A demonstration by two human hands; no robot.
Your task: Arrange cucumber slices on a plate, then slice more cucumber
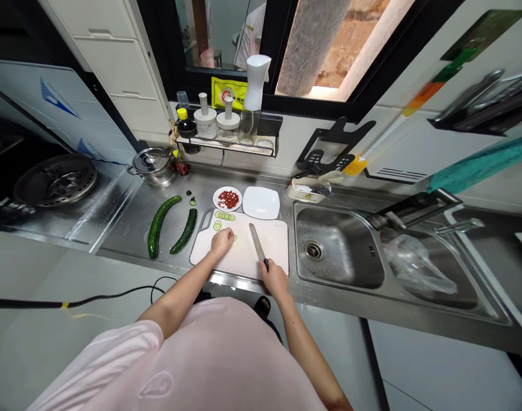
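Note:
A knife (256,241) with a black handle is gripped in my right hand (275,278), its blade pointing away over the white cutting board (243,260). My left hand (222,242) rests at the board's left part with its fingers drawn together; a small pale green piece (235,238) shows beside the fingertips, and what they hold is too small to make out. Behind that hand lie a row of cucumber slices (225,216) and a few more slices (217,226). Left of the board are a long cucumber (158,227) and a shorter cut one (184,231).
Behind the board stand a plate of chopped red pieces (228,199) and a white square plate (261,203). A lidded steel pot (153,166) is at the back left. The sink (340,245) lies right; a seasoning shelf (229,142) hangs behind.

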